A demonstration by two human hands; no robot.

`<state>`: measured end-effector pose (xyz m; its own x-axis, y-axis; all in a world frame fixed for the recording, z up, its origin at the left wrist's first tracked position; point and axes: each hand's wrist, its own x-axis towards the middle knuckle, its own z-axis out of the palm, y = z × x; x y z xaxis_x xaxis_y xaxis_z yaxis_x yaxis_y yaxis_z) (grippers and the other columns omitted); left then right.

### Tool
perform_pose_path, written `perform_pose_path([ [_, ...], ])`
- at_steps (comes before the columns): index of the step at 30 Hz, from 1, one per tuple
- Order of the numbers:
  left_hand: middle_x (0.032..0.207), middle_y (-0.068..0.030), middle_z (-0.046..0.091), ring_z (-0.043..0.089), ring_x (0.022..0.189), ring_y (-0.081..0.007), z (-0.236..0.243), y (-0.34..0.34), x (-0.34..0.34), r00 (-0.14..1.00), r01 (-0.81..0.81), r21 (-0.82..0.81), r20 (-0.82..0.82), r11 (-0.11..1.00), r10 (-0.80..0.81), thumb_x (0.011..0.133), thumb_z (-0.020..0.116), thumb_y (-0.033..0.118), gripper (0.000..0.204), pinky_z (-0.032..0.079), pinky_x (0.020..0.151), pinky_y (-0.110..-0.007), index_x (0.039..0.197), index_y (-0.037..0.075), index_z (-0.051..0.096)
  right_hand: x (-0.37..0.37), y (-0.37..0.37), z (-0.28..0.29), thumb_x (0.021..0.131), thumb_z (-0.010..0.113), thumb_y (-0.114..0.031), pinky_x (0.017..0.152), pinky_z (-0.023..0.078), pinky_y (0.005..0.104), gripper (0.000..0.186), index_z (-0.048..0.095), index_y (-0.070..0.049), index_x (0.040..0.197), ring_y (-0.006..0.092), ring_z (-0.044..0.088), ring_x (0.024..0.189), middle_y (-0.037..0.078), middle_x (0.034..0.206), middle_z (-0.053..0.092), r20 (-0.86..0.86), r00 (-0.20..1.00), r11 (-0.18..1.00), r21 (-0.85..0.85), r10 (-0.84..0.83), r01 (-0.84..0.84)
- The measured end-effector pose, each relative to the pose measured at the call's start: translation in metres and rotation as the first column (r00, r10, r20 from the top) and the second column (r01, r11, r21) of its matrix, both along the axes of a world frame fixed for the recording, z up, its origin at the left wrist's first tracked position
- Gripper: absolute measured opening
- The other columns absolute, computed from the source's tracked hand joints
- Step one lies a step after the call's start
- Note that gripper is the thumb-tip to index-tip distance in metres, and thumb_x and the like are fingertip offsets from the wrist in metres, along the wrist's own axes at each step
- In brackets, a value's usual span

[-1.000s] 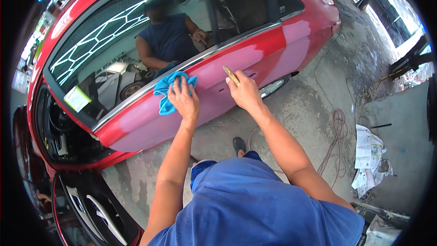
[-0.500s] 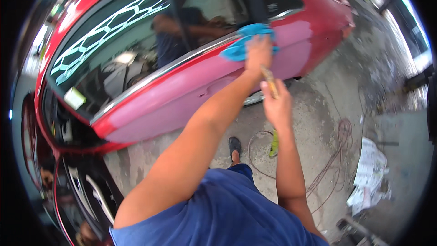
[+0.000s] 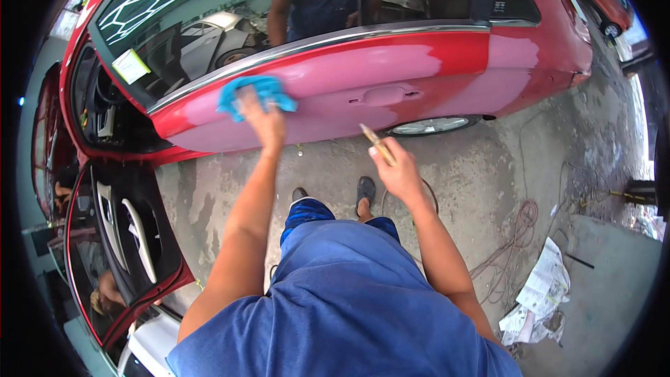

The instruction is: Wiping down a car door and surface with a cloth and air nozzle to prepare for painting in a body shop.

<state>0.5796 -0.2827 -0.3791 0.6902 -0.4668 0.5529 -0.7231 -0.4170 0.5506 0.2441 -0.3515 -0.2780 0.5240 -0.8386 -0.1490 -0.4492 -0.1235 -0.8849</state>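
Note:
My left hand (image 3: 264, 117) presses a crumpled blue cloth (image 3: 279, 89) against a red car's door panel (image 3: 317, 101), which is covered in dull pink patches. Its fingers are partly blurred and bent over the cloth. In my right hand (image 3: 399, 173) is a slim tan tool (image 3: 381, 148) with a narrow silvery tip, held away from the door and pointing up toward it. I cannot make out its exact kind. Chrome trim (image 3: 307, 51) runs under the dark side window, above the cloth. A recessed door-handle area (image 3: 384, 95) lies to the right of my left hand.
An open car door (image 3: 129, 237) stands at the left. Below the red car shows a wheel (image 3: 431, 126). A thin reddish hose (image 3: 513, 244) lies coiled on the concrete floor at the right, beside crumpled printed paper (image 3: 541, 290). Another red car (image 3: 601, 0) is at the far right.
My left hand and the cloth have moved left along the door, from near the rear to its front part. My right hand, still holding the tool, is now well apart from the left.

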Motion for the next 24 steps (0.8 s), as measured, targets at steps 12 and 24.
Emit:
perform_pose_path([
  [12, 0.098, -0.0176, 0.061, 0.064, 0.08, -0.0341, -0.035, -0.078, -0.05, 0.022, -0.578, -0.319, -0.926, 0.751, -0.377, 0.102, 0.045, 0.035, 0.032, 0.058, 0.075, -0.058, 0.084, 0.011, 0.055, -0.034, -0.055, -0.067, 0.097, 0.064, -0.033, 0.067, 0.051, 0.0382, 0.032, 0.062, -0.002, 0.092, 0.0238, 0.067, 0.07, 0.01, 0.076, 0.069, 0.005, 0.909, 0.907, -0.073, -0.416, 0.415],
  [24, 0.086, -0.0128, 0.057, 0.061, 0.087, -0.0331, 0.023, -0.185, -0.205, -0.415, -0.325, -0.51, -0.68, 0.797, -0.605, 0.094, 0.045, 0.007, 0.016, 0.053, 0.09, -0.064, 0.082, 0.006, 0.055, -0.069, -0.061, -0.038, 0.097, 0.064, -0.033, 0.069, 0.051, 0.0418, 0.032, 0.063, -0.002, 0.094, 0.0315, 0.067, 0.072, 0.014, 0.078, 0.069, 0.066, 0.911, 0.912, -0.026, -0.408, 0.41],
])
